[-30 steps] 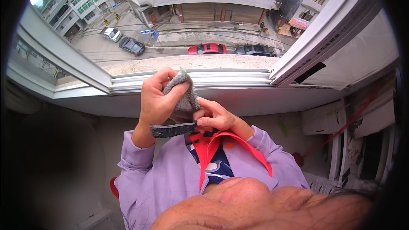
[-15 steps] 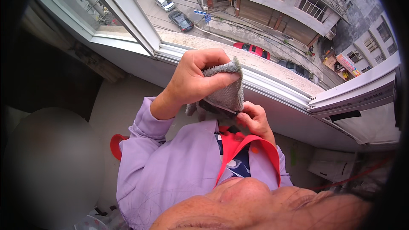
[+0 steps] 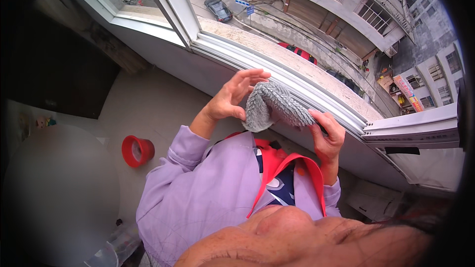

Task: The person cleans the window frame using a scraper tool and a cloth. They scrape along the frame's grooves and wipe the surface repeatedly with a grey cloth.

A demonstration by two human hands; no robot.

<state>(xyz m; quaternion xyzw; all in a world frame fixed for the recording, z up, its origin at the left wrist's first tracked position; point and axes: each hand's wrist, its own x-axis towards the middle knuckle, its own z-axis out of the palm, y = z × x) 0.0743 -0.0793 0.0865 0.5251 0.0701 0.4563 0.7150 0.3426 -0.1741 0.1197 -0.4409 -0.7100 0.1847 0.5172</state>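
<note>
A grey, nubby cleaning cloth [image 3: 284,103] hangs in front of my chest, just inside the window. It is bent over, so its left part droops down. My right hand [image 3: 329,136] pinches its right end between thumb and fingers. A small dark edge shows beside those fingertips; what it belongs to I cannot make out. My left hand [image 3: 235,96] is beside the drooping end, thumb and fingers spread apart and not closed on the cloth. Whether a fingertip touches the fabric behind is hidden.
The white window track [image 3: 277,76] runs just beyond my hands, with a pale outer ledge and a street far below. An upright frame [image 3: 174,7] stands at left. A red bucket [image 3: 137,151] sits on the floor. A white sash [image 3: 420,131] is at right.
My left hand has let go of the cloth and opened. My right hand has moved up and right, gripping the cloth's end. The cloth has turned from upright to stretched sideways and drooping.
</note>
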